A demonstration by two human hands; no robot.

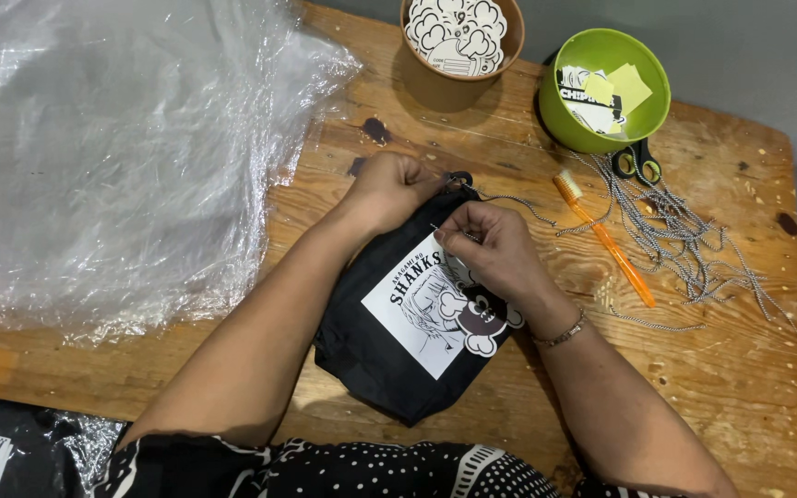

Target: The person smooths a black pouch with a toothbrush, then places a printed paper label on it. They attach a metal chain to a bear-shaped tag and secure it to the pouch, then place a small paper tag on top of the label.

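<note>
- Both forearms are bare from the elbow down; no sleeves reach the wrists.
- The right wrist carries a thin bracelet [562, 334] of small metal-coloured links, lying snug just behind the right hand [495, 249].
- The left hand [389, 189] and its wrist carry no ring, watch or band that shows.
- At the bottom edge a black garment [352, 470] shows, sprinkled with small white dots and crossed by broader white bands and stripes.
</note>
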